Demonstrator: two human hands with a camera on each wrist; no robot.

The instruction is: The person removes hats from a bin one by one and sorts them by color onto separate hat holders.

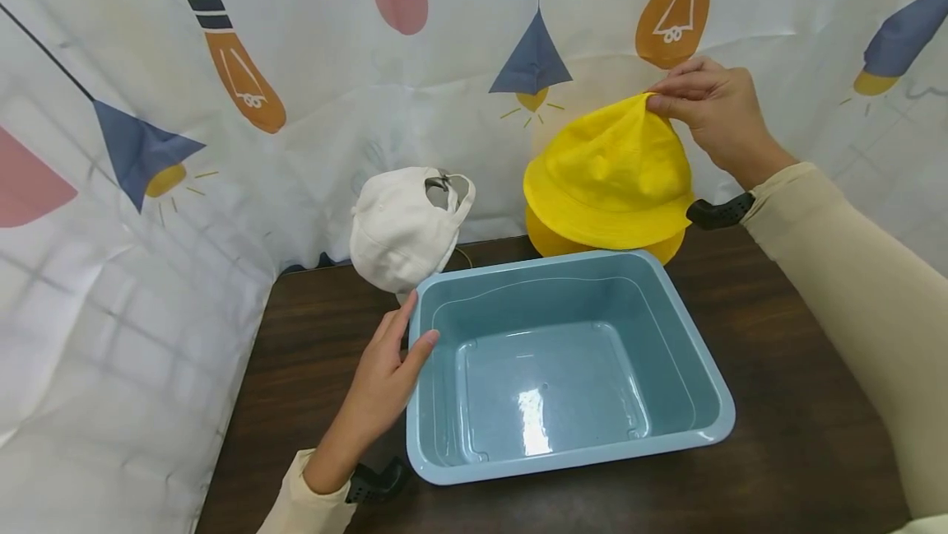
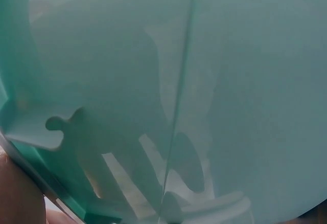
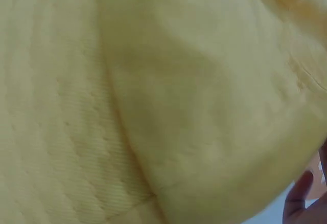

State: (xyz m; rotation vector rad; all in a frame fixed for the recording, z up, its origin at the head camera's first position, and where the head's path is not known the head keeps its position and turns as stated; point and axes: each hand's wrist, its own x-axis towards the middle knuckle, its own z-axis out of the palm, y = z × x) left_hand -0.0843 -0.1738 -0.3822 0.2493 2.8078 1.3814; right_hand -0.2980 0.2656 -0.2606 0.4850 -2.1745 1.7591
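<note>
In the head view my right hand (image 1: 707,106) pinches the top of a yellow brimmed hat (image 1: 611,172), drawing its crown into a peak. The hat stands behind a light blue plastic basin (image 1: 566,456), its lower edge overlapping the back rim. Yellow fabric fills most of the right wrist view, with fingertips (image 3: 301,188) at the lower right. My left hand (image 1: 381,382) holds the basin's left rim near the back corner, thumb over the inside and fingers along the outside. Smooth basin wall (image 2: 245,106) takes up the left wrist view.
A white cap (image 1: 400,229) with an open strap loop sits beyond the basin's back left corner. Under everything is a dark wooden table (image 1: 296,369). A white curtain (image 1: 311,40) printed with lamps and bulbs hangs along the back and left.
</note>
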